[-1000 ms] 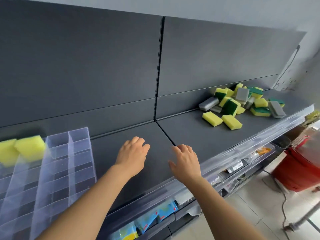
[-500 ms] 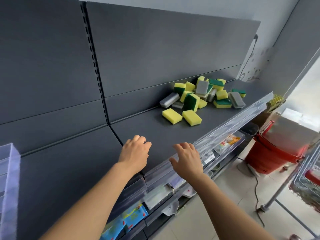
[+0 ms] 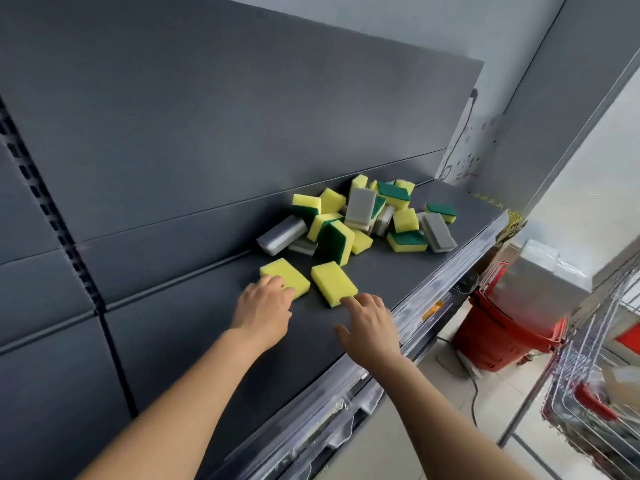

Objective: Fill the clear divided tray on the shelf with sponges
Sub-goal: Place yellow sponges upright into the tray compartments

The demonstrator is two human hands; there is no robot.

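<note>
A pile of sponges [image 3: 367, 216], yellow, green-backed and grey, lies on the dark shelf [image 3: 214, 341] against its back panel. Two yellow sponges lie apart in front of the pile. My left hand [image 3: 263, 306] reaches the left yellow sponge [image 3: 285, 277], its fingertips on the sponge's near edge. My right hand [image 3: 370, 323] hovers with spread fingers at the near corner of the right yellow sponge [image 3: 334, 284], holding nothing. The clear divided tray is out of view.
A clear plastic strip [image 3: 433, 299] runs along the shelf's front edge. A red shopping basket [image 3: 502, 337] stands on the floor at the right, beside a wire rack [image 3: 595, 393]. A slotted upright [image 3: 52, 216] divides the back panels.
The view has swung right, so the clear tray has left the frame. Both hands have moved along the shelf from the bare middle to the two front yellow sponges.
</note>
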